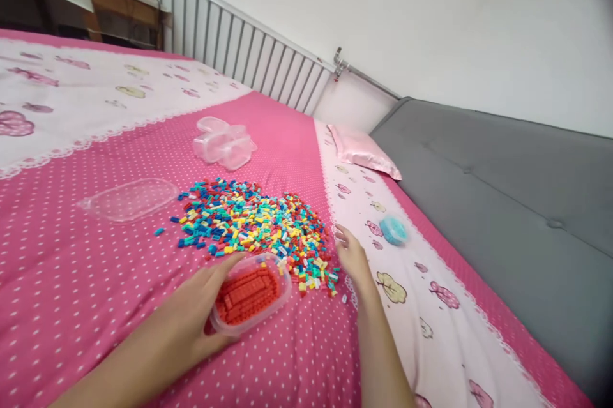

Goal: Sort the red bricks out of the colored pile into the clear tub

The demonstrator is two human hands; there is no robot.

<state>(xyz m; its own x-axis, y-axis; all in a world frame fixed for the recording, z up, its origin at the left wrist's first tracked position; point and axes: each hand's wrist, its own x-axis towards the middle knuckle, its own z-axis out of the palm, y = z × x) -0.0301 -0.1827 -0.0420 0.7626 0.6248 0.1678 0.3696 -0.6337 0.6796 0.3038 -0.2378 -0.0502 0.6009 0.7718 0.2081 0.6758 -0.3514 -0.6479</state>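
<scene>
A small clear plastic container [286, 290] sits near the front of the bed, with red building bricks [249, 296] packed in rows inside. My left hand [205, 306] grips it from the left, thumb at the near side and fingers along the far side. Just beyond the container spreads a heap of small building bricks [258, 216] in red, blue, teal, yellow and white. My right hand [353, 256] is at the heap's right edge, fingers loosely apart, and nothing shows in it.
A clear lid [131, 199] lies left of the heap. Stacked clear containers [225, 143] stand behind it. To the right, a container with teal contents [393, 230] rests on the patterned bedspread [407, 325]. A pink pillow [361, 152] lies by the grey headboard [488, 204].
</scene>
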